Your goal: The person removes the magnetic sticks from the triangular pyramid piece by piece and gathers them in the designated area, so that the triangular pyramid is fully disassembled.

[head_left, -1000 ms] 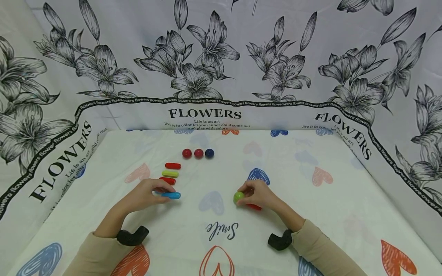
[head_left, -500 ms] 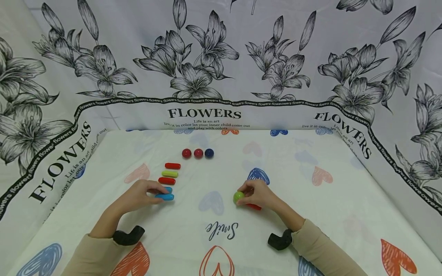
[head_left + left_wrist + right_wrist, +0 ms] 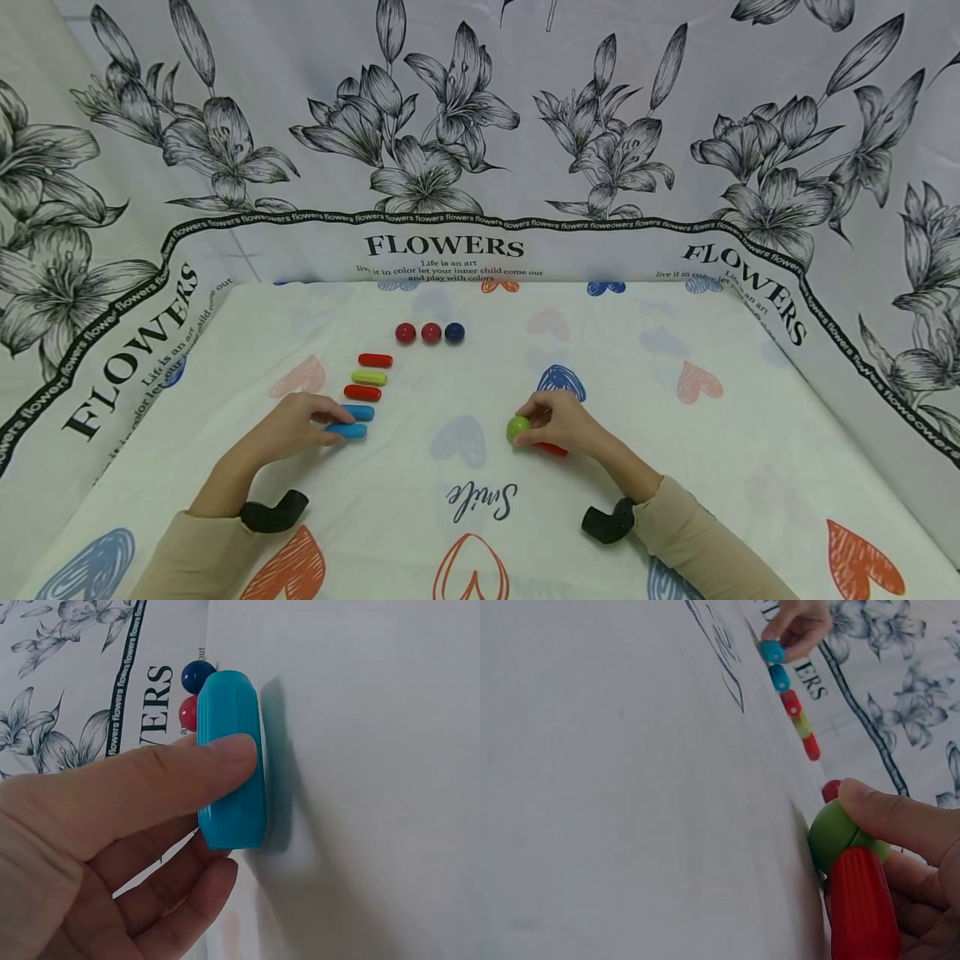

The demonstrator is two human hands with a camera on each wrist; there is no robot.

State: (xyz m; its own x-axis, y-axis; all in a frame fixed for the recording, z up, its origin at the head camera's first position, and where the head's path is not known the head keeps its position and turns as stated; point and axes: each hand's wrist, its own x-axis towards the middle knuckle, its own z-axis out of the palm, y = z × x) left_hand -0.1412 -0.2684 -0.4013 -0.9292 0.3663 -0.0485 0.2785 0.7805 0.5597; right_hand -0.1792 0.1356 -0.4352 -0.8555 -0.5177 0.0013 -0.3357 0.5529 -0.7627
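Observation:
Between thumb and fingers, my left hand point(image 3: 288, 433) pinches a ribbed blue toy rod point(image 3: 232, 799), held close over the cloth. Just beyond it lies a second blue rod point(image 3: 363, 412), first in a column with a red rod point(image 3: 363, 392), a yellow-green rod point(image 3: 370, 378) and another red rod point(image 3: 375, 361). My right hand point(image 3: 566, 425) holds a green ball point(image 3: 831, 834) by thumb and fingertips. A red rod point(image 3: 864, 907) sits against that ball, end on, pointing back under the hand. In the head view the hand covers part of this red rod.
Two red balls point(image 3: 431, 333) and a dark blue ball point(image 3: 454, 333) stand in a row behind the rods. A white cloth point(image 3: 622, 350) printed with hearts covers the table. A flower-printed curtain point(image 3: 480, 183) rises at the back and sides.
My left hand has moved left and slightly nearer with the blue rod, uncovering the second blue rod and all of the nearer red rod. My right hand keeps its place.

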